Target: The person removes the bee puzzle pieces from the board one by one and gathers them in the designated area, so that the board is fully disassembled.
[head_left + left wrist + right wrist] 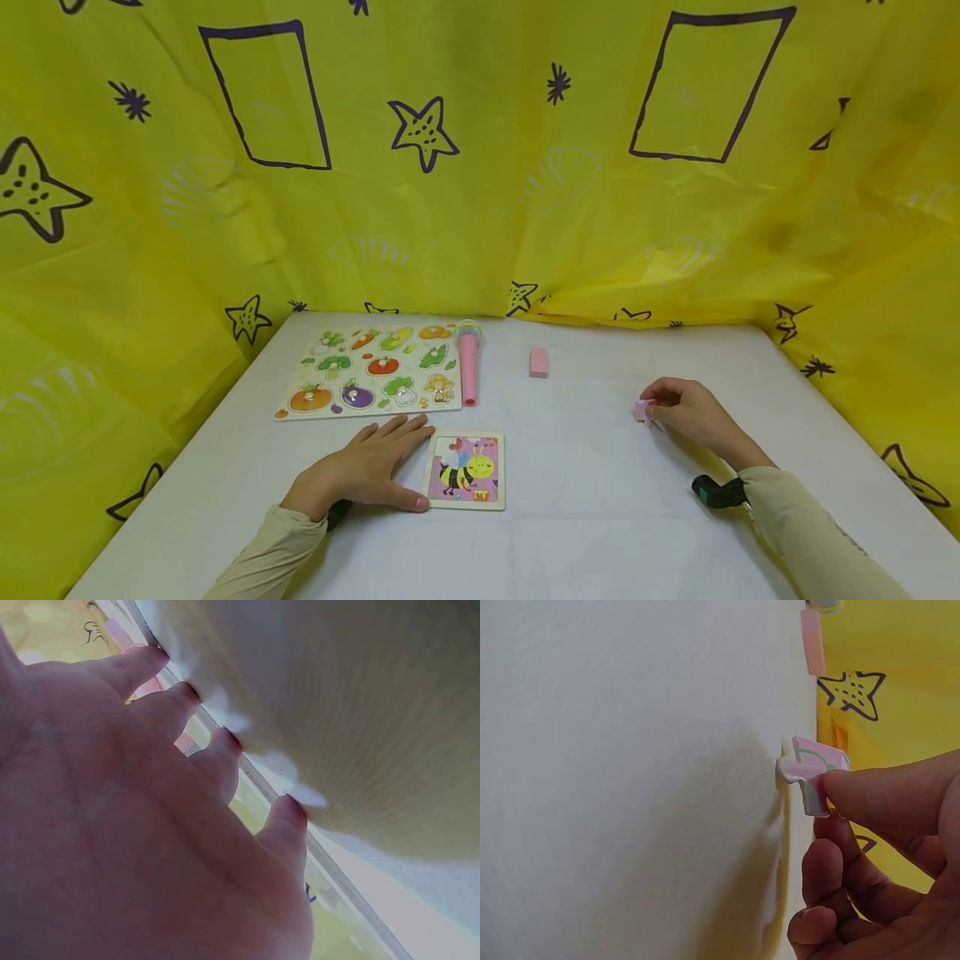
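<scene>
My right hand [693, 417] pinches a small pink jigsaw piece [814, 769] between thumb and fingers, over the right side of the table. In the right wrist view a green line crosses the piece, and its rounded tab points left. Spread flat, my left hand [367, 471] rests beside a square bee jigsaw puzzle [467, 471], the thumb at its lower left corner and the fingers by its upper left. The puzzle shows a yellow and black bee on pink, with a pale patch at upper left. In the left wrist view, the left hand's fingertips [289, 810] line a thin edge.
A vegetable peg board [375, 367] lies at the back left, just beyond the left hand. Against its right side is a pink toy microphone [468, 367]. A pink block [538, 362] stands farther right on the white table [585, 533]. Yellow patterned cloth [495, 217] hangs behind.
</scene>
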Available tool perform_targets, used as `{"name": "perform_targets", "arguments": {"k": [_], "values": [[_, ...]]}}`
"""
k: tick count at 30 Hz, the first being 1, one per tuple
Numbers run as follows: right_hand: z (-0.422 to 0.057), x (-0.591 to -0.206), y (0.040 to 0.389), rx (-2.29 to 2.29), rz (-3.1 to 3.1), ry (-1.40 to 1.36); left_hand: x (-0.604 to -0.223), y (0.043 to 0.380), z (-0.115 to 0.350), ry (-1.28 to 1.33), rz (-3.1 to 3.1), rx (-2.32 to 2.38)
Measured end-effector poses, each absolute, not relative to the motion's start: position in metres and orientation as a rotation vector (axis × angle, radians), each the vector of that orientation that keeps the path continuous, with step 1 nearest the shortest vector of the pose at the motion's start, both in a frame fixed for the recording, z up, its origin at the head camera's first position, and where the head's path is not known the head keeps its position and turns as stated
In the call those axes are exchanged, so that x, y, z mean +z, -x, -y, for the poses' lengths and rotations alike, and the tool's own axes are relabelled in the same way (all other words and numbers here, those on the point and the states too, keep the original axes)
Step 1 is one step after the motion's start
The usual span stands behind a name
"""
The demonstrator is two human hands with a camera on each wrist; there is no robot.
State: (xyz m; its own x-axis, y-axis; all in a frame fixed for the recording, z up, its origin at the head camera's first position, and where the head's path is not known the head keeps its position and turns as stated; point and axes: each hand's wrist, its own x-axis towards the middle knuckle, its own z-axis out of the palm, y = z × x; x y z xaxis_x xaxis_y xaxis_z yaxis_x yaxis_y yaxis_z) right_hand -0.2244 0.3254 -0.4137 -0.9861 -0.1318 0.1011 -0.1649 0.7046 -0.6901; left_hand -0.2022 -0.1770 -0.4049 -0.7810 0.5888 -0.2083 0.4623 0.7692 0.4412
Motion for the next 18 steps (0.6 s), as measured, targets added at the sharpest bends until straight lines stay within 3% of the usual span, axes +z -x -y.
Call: {"name": "perform_targets", "arguments": {"k": [18], "values": [[-0.321,-0.4087,0.2284,1.088,2.959,-0.149,-0.4059,0.2025,0.177,-0.804,-2.631,0.53]]}}
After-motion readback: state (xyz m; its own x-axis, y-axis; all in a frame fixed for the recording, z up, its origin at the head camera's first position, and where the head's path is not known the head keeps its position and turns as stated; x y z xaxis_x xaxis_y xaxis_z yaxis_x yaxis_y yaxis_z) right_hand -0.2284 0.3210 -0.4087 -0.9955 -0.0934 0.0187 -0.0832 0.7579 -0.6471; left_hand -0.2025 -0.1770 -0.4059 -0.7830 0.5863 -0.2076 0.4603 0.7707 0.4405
